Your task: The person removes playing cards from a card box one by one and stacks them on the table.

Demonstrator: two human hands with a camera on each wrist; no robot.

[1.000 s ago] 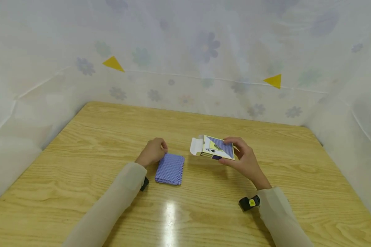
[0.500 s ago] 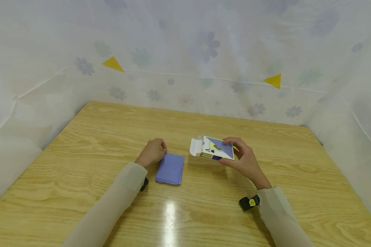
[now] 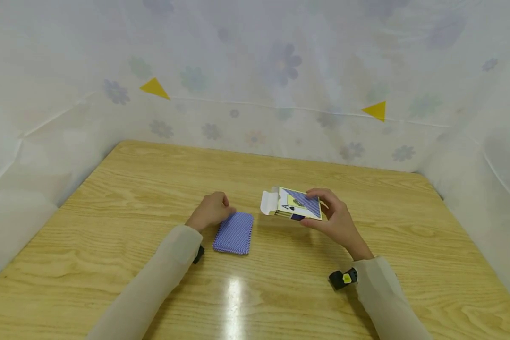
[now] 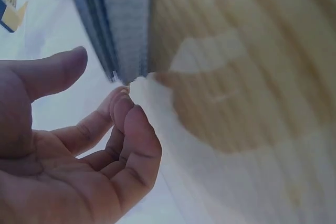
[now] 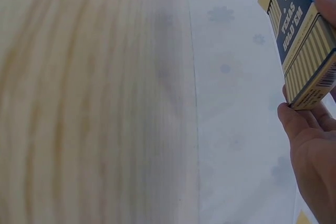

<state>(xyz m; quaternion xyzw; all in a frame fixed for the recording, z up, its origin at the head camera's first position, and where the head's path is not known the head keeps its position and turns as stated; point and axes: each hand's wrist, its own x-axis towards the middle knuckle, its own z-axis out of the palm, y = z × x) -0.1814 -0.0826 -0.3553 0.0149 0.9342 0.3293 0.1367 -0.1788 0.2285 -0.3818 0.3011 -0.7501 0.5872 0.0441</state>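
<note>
A stack of blue-patterned playing cards [image 3: 233, 233] lies face down on the table. My left hand [image 3: 210, 210] is at its far left corner. Up close in the left wrist view, the loosely bent fingertips [image 4: 125, 100] are right at the end of the stack [image 4: 128, 24], while the thumb [image 4: 65, 66] stands apart from it. To the right, my right hand [image 3: 337, 219] holds a card box [image 3: 301, 204] by its closed end, thumb on the near side and fingers on the far side. The box's white flap hangs out towards the left. In the right wrist view, the box [image 5: 299, 35] reads "Texas Hold'em".
The wooden table [image 3: 289, 293] carries a bright glare streak in front of the cards. Behind it and on both sides hangs a white flowered curtain [image 3: 246, 71] with two yellow triangles. Dark straps with small devices [image 3: 342, 279] sit at the wrists.
My left thumb has moved away from the fingers and now reaches over the far edge of the card stack. The right hand and the box have stayed almost still.
</note>
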